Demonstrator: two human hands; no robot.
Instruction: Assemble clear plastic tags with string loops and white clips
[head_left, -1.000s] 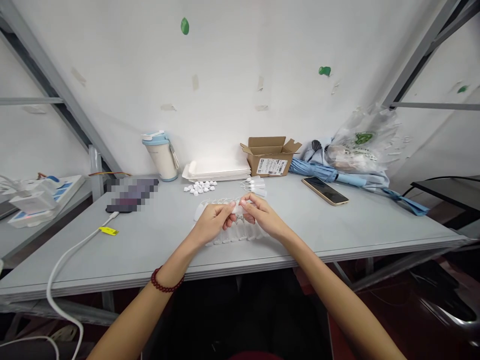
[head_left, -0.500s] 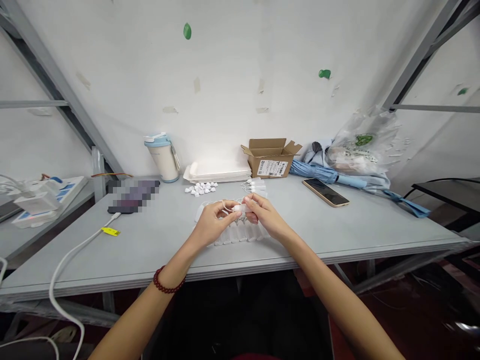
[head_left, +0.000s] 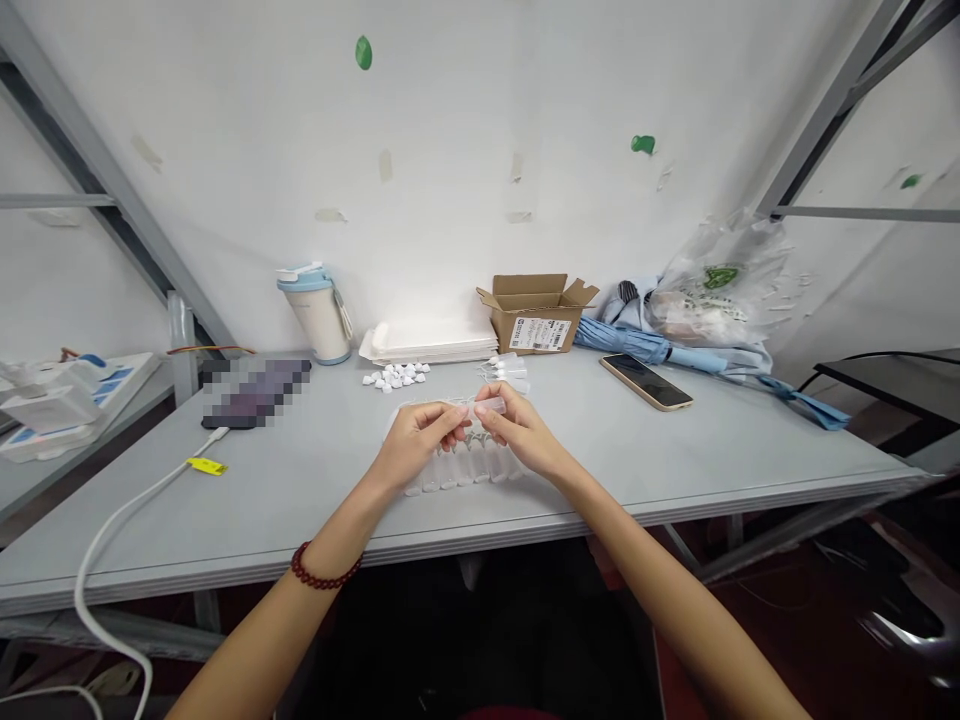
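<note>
A small translucent plastic bottle (head_left: 492,405) is held above the table, pinched between the thumb and fingers of my right hand (head_left: 517,425). The fingers of my left hand (head_left: 420,435) close on its left end, where a bit of white shows; the fingertips hide most of that end. Beneath both hands lies a row of similar clear bottles (head_left: 461,467), partly covered by the hands. Just beyond the right hand are several more bottles (head_left: 513,368) with white tips. A pile of small white caps (head_left: 394,376) sits farther back, left of them.
Along the wall stand a tumbler (head_left: 319,315), a stack of white trays or sheets (head_left: 427,342) and an open cardboard box (head_left: 536,325). A phone (head_left: 646,382), a blue umbrella (head_left: 630,342) and a plastic bag (head_left: 712,290) lie right. Another device (head_left: 259,393) with a white cable is left.
The bottle's right end has tipped slightly up, and my right fingers have shifted along it. My left fingers now cover more of the white end. The whole view has shifted slightly.
</note>
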